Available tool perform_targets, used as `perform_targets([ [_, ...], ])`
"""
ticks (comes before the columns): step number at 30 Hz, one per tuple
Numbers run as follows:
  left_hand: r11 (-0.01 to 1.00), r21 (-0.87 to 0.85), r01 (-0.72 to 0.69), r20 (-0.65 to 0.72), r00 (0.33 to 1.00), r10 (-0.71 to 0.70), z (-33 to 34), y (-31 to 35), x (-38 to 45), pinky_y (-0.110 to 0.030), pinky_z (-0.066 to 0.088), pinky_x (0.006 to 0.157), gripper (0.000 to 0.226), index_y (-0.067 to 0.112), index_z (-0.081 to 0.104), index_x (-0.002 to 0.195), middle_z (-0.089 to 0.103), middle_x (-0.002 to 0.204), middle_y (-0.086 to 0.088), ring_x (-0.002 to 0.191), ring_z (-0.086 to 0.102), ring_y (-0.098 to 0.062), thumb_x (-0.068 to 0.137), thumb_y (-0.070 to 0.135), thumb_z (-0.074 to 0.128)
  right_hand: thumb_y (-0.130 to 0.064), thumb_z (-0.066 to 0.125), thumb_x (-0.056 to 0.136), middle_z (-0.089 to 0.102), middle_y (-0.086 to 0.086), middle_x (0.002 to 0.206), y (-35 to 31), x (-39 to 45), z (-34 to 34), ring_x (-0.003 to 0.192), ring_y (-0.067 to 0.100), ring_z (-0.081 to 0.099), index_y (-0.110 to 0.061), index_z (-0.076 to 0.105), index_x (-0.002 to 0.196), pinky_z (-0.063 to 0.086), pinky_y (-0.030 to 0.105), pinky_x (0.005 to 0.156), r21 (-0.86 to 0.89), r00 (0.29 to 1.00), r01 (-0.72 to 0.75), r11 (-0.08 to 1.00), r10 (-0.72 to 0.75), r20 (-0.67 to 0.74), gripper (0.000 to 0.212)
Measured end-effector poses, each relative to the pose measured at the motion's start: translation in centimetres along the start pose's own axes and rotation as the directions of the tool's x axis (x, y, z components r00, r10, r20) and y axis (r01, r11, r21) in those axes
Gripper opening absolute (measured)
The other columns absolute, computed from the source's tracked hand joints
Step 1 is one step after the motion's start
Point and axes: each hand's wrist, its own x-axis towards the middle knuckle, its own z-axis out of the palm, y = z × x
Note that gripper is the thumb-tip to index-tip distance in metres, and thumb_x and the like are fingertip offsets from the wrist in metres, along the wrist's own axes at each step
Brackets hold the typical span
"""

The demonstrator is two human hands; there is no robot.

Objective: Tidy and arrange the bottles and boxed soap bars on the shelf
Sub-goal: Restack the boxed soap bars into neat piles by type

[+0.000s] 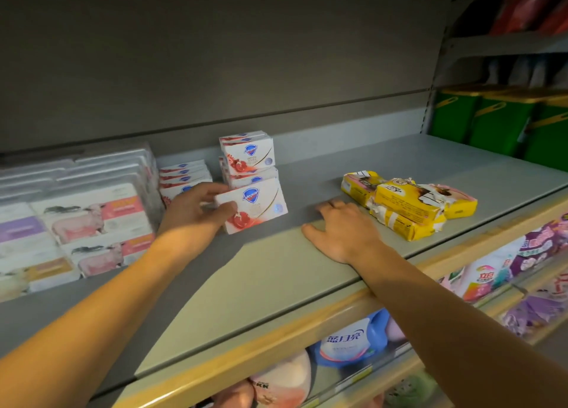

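Note:
My left hand point(196, 206) grips a white boxed soap bar point(256, 203) with a blue shield logo and red fruit picture, standing on edge on the grey shelf point(276, 272). Behind it rises a stack of the same white soap boxes point(247, 154), and a lower row of them point(184, 175) lies to the left. My right hand point(342, 231) rests flat on the shelf, fingers spread, holding nothing. Just right of it lies a loose pile of yellow wrapped soap bars point(408, 205).
Flat multipack soap boxes with a sheep picture point(83, 217) fill the shelf's left end. Green tubs point(498, 122) stand in the bay at far right. Detergent bottles point(347, 340) and pouches point(504, 260) sit on the lower shelf beyond the wooden front rail point(276, 349).

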Motion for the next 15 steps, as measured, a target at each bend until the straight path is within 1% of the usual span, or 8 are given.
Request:
perform_targets([
  [2,0.986,-0.153,0.074,0.048,0.997,-0.067,-1.6,-0.5,-1.6,-0.045,0.058,0.084,0.02,0.03,0.073,0.099,0.076,0.095,-0.004,0.091,0.072,-0.027,0.088,0.013,0.072,-0.058,0.042,0.088,0.053,0.006,0.133,-0.1,-0.1,-0.1,0.121,0.03,0.049,-0.021,0.053,0.132,0.037,0.038,0.102,0.015,1.0,-0.01,1.0,0.01,-0.012,0.058],
  [5,0.954,-0.271,0.131,0.084,0.99,-0.112,-2.9,-1.1,-3.4,-0.033,0.06,0.071,0.017,0.026,0.075,0.1,0.077,0.092,-0.001,0.088,0.074,-0.025,0.09,0.015,0.068,-0.054,0.045,0.089,0.054,0.006,0.134,-0.4,-0.3,-0.5,0.121,0.029,0.05,-0.022,0.055,0.131,0.041,0.036,0.101,0.001,1.0,-0.022,1.0,0.022,0.007,0.054],
  [7,0.938,-0.312,0.152,0.091,0.987,-0.13,-3.0,-1.3,-3.8,-0.04,0.06,0.079,0.015,0.027,0.076,0.096,0.077,0.093,-0.001,0.089,0.074,-0.025,0.091,0.016,0.066,-0.047,0.05,0.091,0.056,0.006,0.134,-0.9,-0.4,-1.2,0.121,0.028,0.052,-0.022,0.057,0.13,0.043,0.035,0.1,0.012,1.0,-0.009,1.0,0.009,0.007,0.048],
  [9,0.935,-0.319,0.154,0.101,0.987,-0.128,-2.9,-1.2,-3.7,-0.048,0.057,0.088,0.014,0.024,0.076,0.098,0.077,0.093,-0.002,0.09,0.074,-0.025,0.092,0.018,0.066,-0.032,0.057,0.091,0.063,0.002,0.127,-2.2,-0.9,-1.8,0.117,0.024,0.057,-0.021,0.063,0.124,0.044,0.031,0.098,0.209,0.992,0.046,0.977,-0.02,-0.126,0.035],
  [10,0.934,-0.325,0.151,0.112,0.986,-0.12,-2.9,-1.2,-3.6,-0.048,0.057,0.089,0.014,0.023,0.075,0.1,0.077,0.094,-0.002,0.09,0.074,-0.024,0.092,0.018,0.066,-0.024,0.059,0.091,0.066,-0.002,0.123,-3.3,-1.4,-2.2,0.115,0.019,0.059,-0.022,0.065,0.121,0.045,0.027,0.097,0.407,0.982,0.08,0.91,-0.004,-0.186,0.03],
  [12,0.924,-0.348,0.158,0.127,0.984,-0.121,-2.7,-1.2,-3.4,-0.045,0.058,0.087,0.014,0.022,0.074,0.103,0.077,0.095,0.0,0.09,0.074,-0.021,0.092,0.019,0.065,-0.017,0.061,0.089,0.07,-0.011,0.115,-6.0,-2.2,-3.4,0.11,0.013,0.064,-0.028,0.065,0.119,0.051,0.021,0.091,0.827,0.993,0.115,0.55,-0.04,-0.111,0.033],
  [13,0.913,-0.368,0.177,0.131,0.982,-0.137,-2.7,-1.3,-3.3,-0.044,0.059,0.086,0.014,0.019,0.073,0.104,0.077,0.095,0.0,0.09,0.074,-0.02,0.093,0.018,0.064,-0.016,0.061,0.086,0.071,-0.01,0.113,-7.2,-2.5,-3.7,0.107,0.014,0.067,-0.029,0.063,0.122,0.054,0.021,0.085,0.93,0.99,0.097,0.356,-0.127,-0.055,0.038],
  [15,0.868,-0.443,0.224,0.134,0.974,-0.183,-2.9,-1.3,-3.3,-0.041,0.061,0.081,0.013,0.015,0.072,0.102,0.077,0.095,-0.003,0.09,0.074,-0.023,0.095,0.016,0.062,-0.015,0.063,0.077,0.071,-0.006,0.114,-8.9,-2.7,-3.6,0.104,0.016,0.068,-0.03,0.058,0.128,0.054,0.023,0.081,0.965,0.96,0.093,0.245,-0.278,-0.022,0.053],
])
